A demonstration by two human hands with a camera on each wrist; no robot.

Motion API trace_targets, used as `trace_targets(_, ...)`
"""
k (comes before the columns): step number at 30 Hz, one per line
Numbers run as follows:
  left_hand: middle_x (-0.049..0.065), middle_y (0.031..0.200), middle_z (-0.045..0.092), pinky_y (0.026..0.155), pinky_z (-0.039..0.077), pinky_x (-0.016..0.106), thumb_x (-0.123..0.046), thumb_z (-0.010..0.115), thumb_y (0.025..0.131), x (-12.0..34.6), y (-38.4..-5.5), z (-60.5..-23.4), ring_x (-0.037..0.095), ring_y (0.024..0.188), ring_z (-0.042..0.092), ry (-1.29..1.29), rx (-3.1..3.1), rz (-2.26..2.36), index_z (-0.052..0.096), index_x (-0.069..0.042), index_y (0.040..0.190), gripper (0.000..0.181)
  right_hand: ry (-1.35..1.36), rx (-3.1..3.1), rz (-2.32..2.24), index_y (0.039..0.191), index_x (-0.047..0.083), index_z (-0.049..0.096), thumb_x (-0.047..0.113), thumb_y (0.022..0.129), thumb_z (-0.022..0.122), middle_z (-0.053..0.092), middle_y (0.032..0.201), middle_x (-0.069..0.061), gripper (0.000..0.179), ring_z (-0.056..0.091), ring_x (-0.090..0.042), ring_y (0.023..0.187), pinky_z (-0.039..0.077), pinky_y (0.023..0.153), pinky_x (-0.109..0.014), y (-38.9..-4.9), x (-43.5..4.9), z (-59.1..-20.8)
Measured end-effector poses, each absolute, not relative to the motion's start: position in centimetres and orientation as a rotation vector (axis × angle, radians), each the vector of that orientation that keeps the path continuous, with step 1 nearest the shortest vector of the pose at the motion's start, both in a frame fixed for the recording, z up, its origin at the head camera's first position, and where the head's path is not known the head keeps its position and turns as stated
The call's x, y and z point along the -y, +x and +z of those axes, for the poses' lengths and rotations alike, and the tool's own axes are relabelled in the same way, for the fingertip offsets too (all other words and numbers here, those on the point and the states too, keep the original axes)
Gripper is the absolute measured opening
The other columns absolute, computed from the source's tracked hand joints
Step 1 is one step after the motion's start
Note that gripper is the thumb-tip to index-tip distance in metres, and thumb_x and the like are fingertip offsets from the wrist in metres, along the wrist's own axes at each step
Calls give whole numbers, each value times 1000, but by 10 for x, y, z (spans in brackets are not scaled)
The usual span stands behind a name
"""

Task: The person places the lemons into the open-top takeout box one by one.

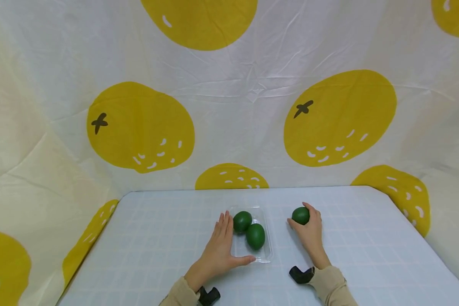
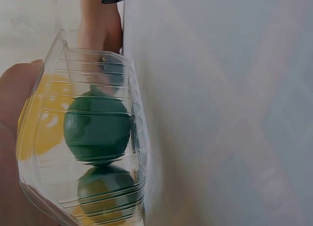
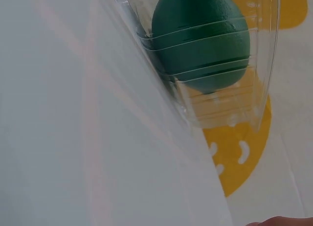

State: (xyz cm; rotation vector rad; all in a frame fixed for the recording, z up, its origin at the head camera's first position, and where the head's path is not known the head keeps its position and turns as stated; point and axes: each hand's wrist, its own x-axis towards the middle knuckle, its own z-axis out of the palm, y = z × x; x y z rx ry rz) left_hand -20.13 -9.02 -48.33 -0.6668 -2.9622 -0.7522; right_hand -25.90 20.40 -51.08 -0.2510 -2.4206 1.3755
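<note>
A clear plastic tray [image 1: 268, 246] sits on the table with two dark green egg-shaped fruits in it, the rear fruit [image 1: 242, 222] and the front fruit [image 1: 255, 236]. My left hand [image 1: 219, 250] lies along the tray's left side, fingers straight, with the thumb spread across its near edge. To the right of the tray, my right hand [image 1: 310, 227] pinches a third green fruit [image 1: 300, 216] between thumb and fingers. Through the ribbed tray wall [image 2: 58, 113], the left wrist view shows a green fruit [image 2: 98, 128]. The right wrist view has another fruit [image 3: 203, 45] behind the plastic.
A pale checked cloth covers the table [image 1: 145, 246]. Behind it hangs a white curtain [image 1: 229, 127] printed with large yellow fruits. Black wrist straps with camera mounts [image 1: 301, 275] sit at both beige sleeves [image 1: 330, 284].
</note>
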Motion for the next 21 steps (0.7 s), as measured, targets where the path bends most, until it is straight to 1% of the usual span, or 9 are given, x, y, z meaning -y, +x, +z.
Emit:
trace_targets(3,11,165,-13,121,7,48,-84,60,72,90,-201,-483,28,151,-8,-669,2959,-757,5,1,158,133,-282,2353,1407,145,0,38,11,80,80,40,140,-28,78,43,-45,123,40,98,-64,-259,-204,-511)
trace_targets(7,11,165,-12,121,7,48,-85,59,72,91,-201,-482,29,151,-8,-671,2953,-754,6,1,158,133,-333,2305,1446,144,-1,38,11,79,81,40,141,-27,79,44,-44,123,39,99,-64,-259,-203,-510)
trace_targets(14,12,165,-12,121,7,48,-86,58,71,91,-202,-483,29,151,-7,-678,2946,-762,7,2,157,134,-407,2264,1585,147,4,37,13,81,81,39,147,-25,80,42,-43,128,38,103,-63,-259,-204,-504)
trace_targets(21,12,165,-10,121,7,48,-88,56,71,91,-203,-485,31,151,-6,-680,2947,-739,8,4,157,134,-370,2273,1654,149,7,37,16,82,82,37,150,-24,82,40,-42,131,37,104,-61,-259,-205,-492)
